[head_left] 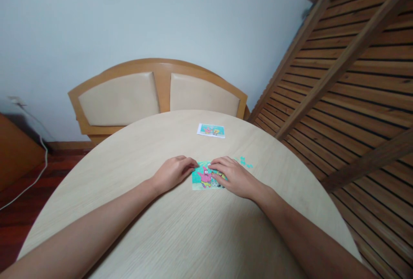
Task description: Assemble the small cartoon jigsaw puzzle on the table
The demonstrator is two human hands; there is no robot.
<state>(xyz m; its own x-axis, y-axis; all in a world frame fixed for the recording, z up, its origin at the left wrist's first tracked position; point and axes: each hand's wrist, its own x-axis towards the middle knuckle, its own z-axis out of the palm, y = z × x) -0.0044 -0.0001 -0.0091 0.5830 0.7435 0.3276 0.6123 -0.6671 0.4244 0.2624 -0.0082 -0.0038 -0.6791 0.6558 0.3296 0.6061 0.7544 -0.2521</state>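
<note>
A small teal jigsaw puzzle (202, 177) with cartoon figures lies flat on the round wooden table (180, 227). My left hand (173, 173) rests beside its left edge, fingers curled and tips touching the upper left corner. My right hand (232, 175) lies over the puzzle's right part, fingers stretched flat and pressing down on it. A few loose teal puzzle pieces (245, 162) sit just right of my right hand. Further back lies a reference picture card (211, 130) showing the same cartoon image.
Behind the table stands a wooden headboard with two beige padded panels (155, 94) against a pale wall. A slatted wooden bed frame (348, 81) leans at the right. A white cable (35, 171) trails over the red-brown floor at left.
</note>
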